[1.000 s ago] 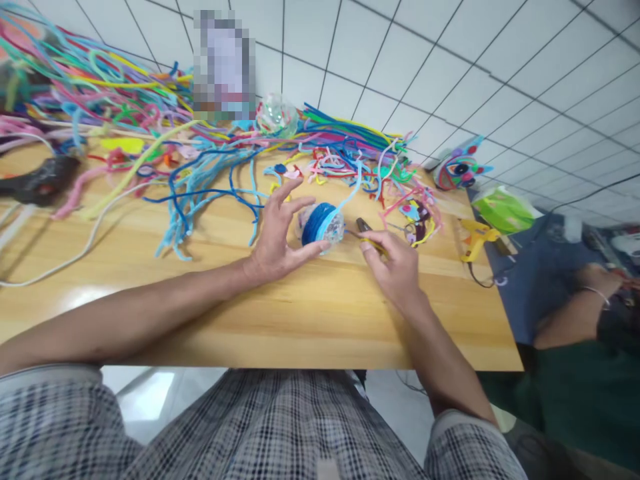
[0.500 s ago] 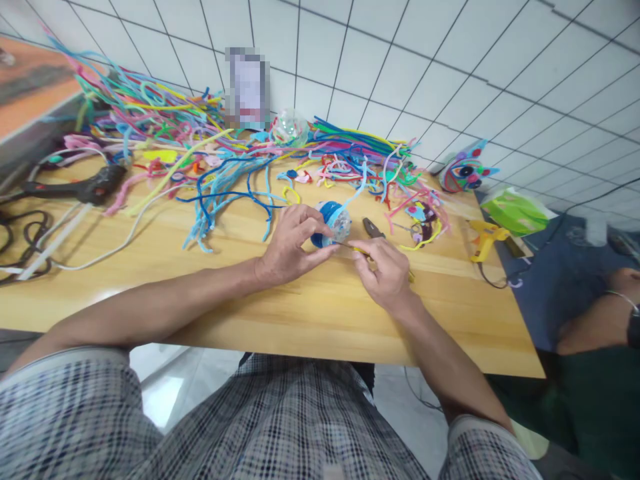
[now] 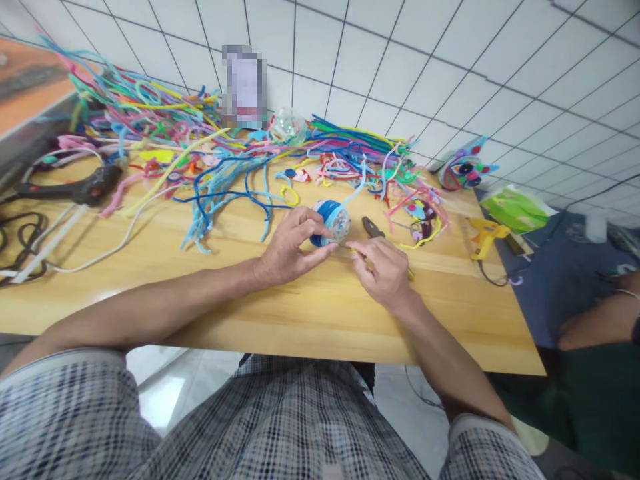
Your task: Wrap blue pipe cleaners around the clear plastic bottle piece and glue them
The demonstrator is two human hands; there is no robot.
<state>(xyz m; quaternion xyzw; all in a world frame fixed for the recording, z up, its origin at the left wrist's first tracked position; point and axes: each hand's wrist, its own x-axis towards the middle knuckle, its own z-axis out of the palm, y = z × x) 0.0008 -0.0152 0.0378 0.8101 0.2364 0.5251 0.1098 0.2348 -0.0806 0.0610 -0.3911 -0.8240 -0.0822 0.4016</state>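
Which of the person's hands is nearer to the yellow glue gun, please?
The right. The right hand is just left of the yellow glue gun, across some bare tabletop; the left hand is farther left, at the blue-wound ball.

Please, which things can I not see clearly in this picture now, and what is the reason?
All in the head view:
- Lower left of the blue-wound ball: behind the left hand.
- Tip of the thin tool in the right hand: too small, blurred.
- Front of the upright panel: pixelated.
- Other person's arm: cut by the right edge.
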